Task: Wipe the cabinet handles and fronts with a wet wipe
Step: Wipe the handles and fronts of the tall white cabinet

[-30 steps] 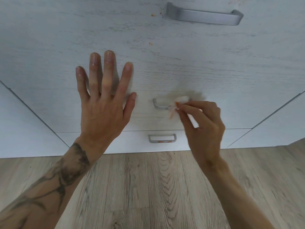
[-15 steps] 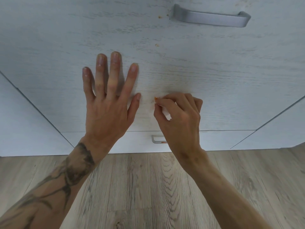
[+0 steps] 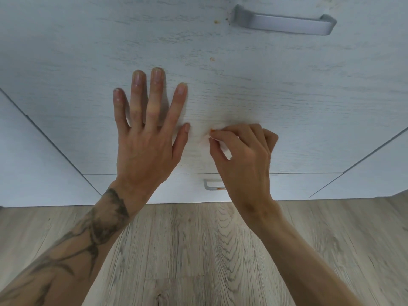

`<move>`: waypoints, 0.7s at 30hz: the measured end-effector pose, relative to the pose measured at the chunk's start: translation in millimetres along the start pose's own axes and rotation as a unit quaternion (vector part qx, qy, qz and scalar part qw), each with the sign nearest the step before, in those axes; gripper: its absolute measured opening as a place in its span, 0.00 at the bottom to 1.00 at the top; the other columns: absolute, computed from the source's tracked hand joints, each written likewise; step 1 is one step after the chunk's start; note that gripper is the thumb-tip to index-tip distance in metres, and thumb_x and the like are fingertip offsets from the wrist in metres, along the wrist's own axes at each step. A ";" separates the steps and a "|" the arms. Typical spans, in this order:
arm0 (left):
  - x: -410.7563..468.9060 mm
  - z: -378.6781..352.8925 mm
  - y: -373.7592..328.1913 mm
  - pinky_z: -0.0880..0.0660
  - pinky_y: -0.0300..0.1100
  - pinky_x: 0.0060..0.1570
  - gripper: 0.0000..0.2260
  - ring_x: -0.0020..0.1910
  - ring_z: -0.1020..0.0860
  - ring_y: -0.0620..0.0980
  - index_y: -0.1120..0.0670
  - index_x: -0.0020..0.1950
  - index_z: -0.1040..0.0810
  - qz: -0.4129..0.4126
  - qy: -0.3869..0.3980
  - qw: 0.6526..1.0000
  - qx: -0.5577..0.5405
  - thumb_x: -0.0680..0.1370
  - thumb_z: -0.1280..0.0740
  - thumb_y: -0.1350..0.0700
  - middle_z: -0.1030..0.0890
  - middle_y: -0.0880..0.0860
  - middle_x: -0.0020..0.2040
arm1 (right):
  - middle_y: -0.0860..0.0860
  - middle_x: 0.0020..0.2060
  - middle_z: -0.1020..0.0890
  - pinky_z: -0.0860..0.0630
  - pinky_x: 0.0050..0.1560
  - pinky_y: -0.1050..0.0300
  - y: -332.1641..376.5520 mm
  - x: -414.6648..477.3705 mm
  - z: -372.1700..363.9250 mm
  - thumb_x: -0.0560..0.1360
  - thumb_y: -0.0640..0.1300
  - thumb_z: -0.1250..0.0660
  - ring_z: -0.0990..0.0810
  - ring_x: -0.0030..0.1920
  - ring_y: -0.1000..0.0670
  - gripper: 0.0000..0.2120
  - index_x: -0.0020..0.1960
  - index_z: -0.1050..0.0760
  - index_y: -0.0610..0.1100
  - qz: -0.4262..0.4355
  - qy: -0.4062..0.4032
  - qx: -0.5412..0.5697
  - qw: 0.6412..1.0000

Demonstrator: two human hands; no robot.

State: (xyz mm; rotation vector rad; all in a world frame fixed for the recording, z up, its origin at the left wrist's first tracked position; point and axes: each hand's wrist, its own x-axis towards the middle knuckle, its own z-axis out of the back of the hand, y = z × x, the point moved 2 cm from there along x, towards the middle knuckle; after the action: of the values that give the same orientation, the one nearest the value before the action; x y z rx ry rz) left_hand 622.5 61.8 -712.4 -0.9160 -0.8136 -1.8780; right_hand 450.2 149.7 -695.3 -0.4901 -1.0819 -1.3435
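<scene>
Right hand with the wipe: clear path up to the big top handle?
Probably yes. The right hand, pinching the wet wipe, sits below the top handle; only open cabinet front lies between, and the left hand rests flat off to the side.

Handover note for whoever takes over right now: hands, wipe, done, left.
Left hand: open, flat on the cabinet front.
Right hand: pinches the wet wipe, stained orange, against the same front.
Done: some dirt is on the wipe; how much is wiped cannot be told.
Left: orange specks on the front near the top handle; orange smear on the bottom handle.
</scene>
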 end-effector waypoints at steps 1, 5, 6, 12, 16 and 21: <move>-0.1 0.8 0.1 0.55 0.66 0.83 0.34 0.82 0.48 0.69 0.51 0.88 0.57 0.000 0.000 1.000 0.000 0.89 0.41 0.43 0.49 0.63 0.84 | 0.53 0.44 0.14 0.34 0.58 0.51 -2.1 -2.9 3.0 0.77 0.40 0.22 0.18 0.47 0.47 0.02 0.47 0.13 0.46 -0.001 -0.001 0.002 1.000; -1.1 3.2 -0.6 0.55 0.66 0.83 0.33 0.82 0.48 0.68 0.51 0.88 0.56 -0.001 0.003 1.000 -0.004 0.90 0.42 0.44 0.49 0.63 0.84 | 0.54 0.46 0.14 0.35 0.58 0.51 -10.8 -7.3 11.4 0.77 0.41 0.22 0.18 0.49 0.47 0.02 0.46 0.13 0.46 0.020 -0.010 0.000 1.000; -1.3 3.6 -0.5 0.55 0.66 0.83 0.33 0.83 0.48 0.68 0.52 0.88 0.56 -0.002 0.005 1.000 -0.004 0.90 0.42 0.44 0.50 0.63 0.84 | 0.54 0.47 0.14 0.35 0.58 0.50 -14.6 -8.2 13.2 0.77 0.41 0.22 0.18 0.49 0.47 0.02 0.46 0.13 0.45 0.026 -0.008 0.001 1.000; -0.5 3.8 -1.3 0.55 0.66 0.83 0.32 0.83 0.49 0.68 0.54 0.88 0.52 0.004 0.007 1.000 -0.006 0.90 0.41 0.45 0.49 0.63 0.84 | 0.51 0.50 0.14 0.33 0.56 0.48 -57.3 -15.3 35.9 0.79 0.42 0.23 0.20 0.52 0.45 0.02 0.51 0.13 0.44 0.014 0.002 -0.015 1.000; -0.3 3.4 -1.3 0.57 0.65 0.83 0.33 0.83 0.49 0.68 0.52 0.88 0.56 -0.001 0.008 1.000 -0.008 0.90 0.42 0.45 0.50 0.63 0.84 | 0.52 0.51 0.14 0.34 0.56 0.48 -75.5 -17.6 45.3 0.80 0.42 0.25 0.21 0.52 0.45 0.02 0.52 0.13 0.45 0.001 -0.005 -0.037 0.999; 0.0 6.1 0.6 0.54 0.66 0.83 0.32 0.83 0.47 0.69 0.53 0.88 0.54 -0.003 0.007 1.000 -0.014 0.90 0.42 0.46 0.49 0.63 0.84 | 0.52 0.51 0.16 0.33 0.56 0.51 -88.6 -32.1 57.1 0.82 0.44 0.29 0.21 0.53 0.47 0.04 0.54 0.16 0.45 -0.090 -0.010 -0.036 0.995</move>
State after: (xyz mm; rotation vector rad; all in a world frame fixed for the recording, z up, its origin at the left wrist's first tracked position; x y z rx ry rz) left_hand 624.7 66.5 -709.1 -0.9174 -0.7856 -1.9034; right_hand 352.4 193.6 -720.9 -0.4677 -1.1175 -1.5432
